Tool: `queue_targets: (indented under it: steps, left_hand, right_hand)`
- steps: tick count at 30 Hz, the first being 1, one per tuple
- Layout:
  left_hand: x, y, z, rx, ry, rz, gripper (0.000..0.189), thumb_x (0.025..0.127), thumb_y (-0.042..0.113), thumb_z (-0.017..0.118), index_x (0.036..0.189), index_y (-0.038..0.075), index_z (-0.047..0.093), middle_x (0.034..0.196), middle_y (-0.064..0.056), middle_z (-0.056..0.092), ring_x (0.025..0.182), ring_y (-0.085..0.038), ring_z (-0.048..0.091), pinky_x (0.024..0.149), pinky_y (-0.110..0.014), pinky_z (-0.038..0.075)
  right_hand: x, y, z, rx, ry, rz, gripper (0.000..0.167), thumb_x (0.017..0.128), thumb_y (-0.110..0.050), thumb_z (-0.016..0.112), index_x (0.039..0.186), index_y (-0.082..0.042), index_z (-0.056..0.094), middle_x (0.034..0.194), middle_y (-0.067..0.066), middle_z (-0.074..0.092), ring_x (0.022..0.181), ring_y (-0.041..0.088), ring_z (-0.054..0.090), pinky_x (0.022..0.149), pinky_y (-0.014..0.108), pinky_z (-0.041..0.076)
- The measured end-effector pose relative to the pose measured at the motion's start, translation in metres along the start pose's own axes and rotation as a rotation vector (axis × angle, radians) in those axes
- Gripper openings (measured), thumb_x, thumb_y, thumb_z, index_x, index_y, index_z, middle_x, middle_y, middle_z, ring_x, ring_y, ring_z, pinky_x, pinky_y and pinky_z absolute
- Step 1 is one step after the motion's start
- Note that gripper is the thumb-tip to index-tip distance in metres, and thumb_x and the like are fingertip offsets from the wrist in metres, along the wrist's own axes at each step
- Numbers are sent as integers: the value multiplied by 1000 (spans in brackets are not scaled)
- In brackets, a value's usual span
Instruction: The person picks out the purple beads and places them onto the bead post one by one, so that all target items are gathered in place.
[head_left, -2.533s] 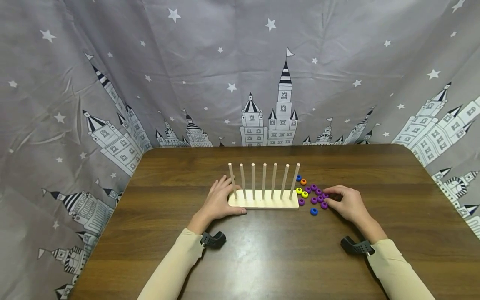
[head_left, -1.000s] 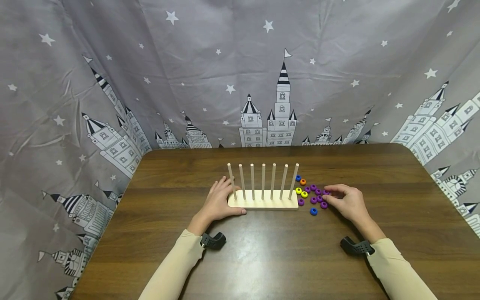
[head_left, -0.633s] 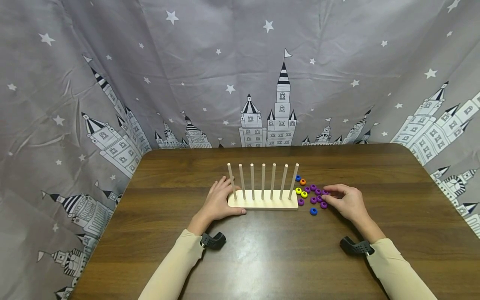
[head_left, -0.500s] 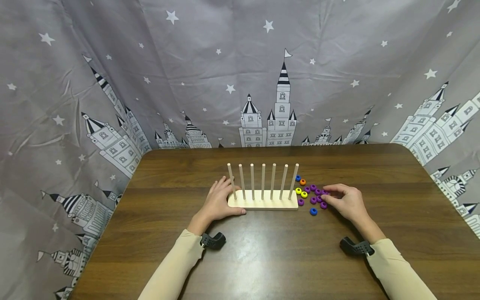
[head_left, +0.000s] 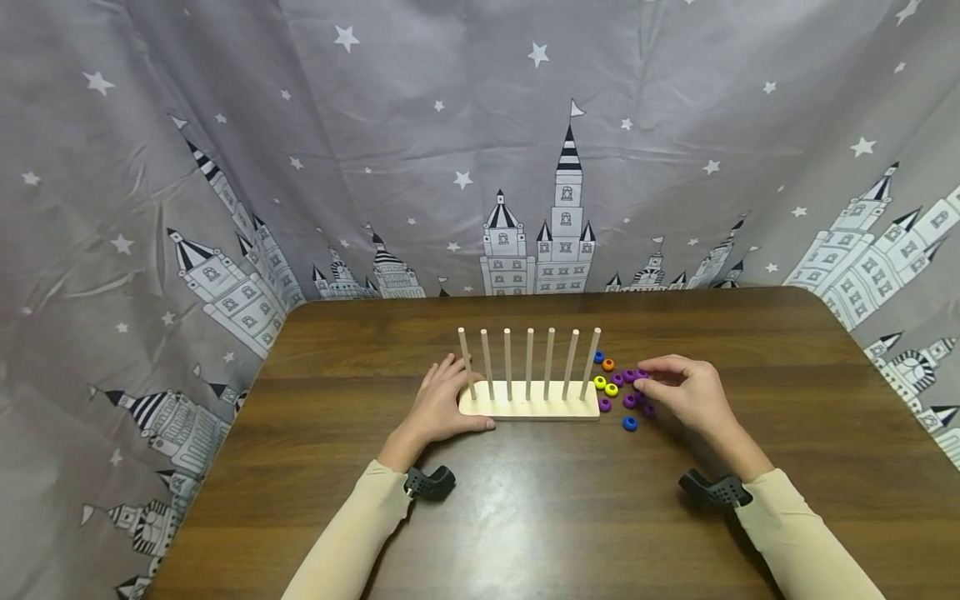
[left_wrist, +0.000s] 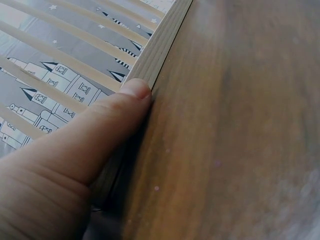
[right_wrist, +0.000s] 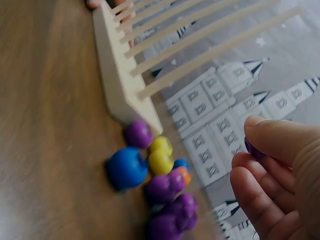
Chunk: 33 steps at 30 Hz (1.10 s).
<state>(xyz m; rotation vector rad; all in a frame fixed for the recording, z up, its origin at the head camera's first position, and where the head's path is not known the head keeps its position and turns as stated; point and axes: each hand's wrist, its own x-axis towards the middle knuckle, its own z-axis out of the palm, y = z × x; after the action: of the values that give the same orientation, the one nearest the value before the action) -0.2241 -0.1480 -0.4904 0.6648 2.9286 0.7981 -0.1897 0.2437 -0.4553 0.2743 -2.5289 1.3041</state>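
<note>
Head view: a purple, smooth, rounded wooden-looking or plastic bead [head_left: 641, 374] sits between the thumb and fingertips of the right hand [head_left: 693, 396], just beside the other beads on the table. Those fingers are narrow, pinched on the bead; the right wrist view shows only a purple sliver of it at the thumb tip, with the other fingers loosely bent below. The material of the bead cannot be told for certain.

Near this hand lies a loose cluster of fat, ring-like beads, their dark centre holes showing: several purple beads [head_left: 629, 401], two bright yellow beads [head_left: 611, 389] next to each other, one orange bead [head_left: 608, 364], and two blue beads [head_left: 630, 423], one at the front of the cluster and one at the back. Some purple ones are partly covered by the right hand.

To the left of the cluster stands a long, pale wooden base [head_left: 528, 408] with rounded corners, carrying a single row of seven slim, round wooden pegs [head_left: 529, 364]; fine grain lines run along its edge in the left wrist view. The left hand [head_left: 438, 406] holds its left end, thumb along the front edge and fingers behind.

Everything rests on a brown wood-grain table [head_left: 525, 525]. Behind it hangs a grey cloth backdrop [head_left: 450, 67] printed with white stars and black-and-white castles. Both wrists carry black perforated mounts [head_left: 431, 483] beside cream sleeves [head_left: 348, 529].
</note>
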Motion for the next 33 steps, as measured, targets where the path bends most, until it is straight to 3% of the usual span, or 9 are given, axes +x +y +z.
queue_targets:
  steps: [11,33]
  left_hand:
    - [0,-1,1,4,5,-3,77,71,55,86,132,13,66,162,-19,39,157,-42,22,128,-62,13]
    - [1,-3,3,2,11,0,77,70,55,86,132,13,66,162,-19,39,157,-42,22,128,-62,13]
  right_hand:
    - [18,-33,-10,-3,-81,-52,17,81,-3,83,97,1,78,94,19,77,73,-9,61,64,9,53]
    - [29,-62,-21,24,-132,-141,18,80,-1,83,98,0,78,93,17,76,74,-7,64,65,11,56]
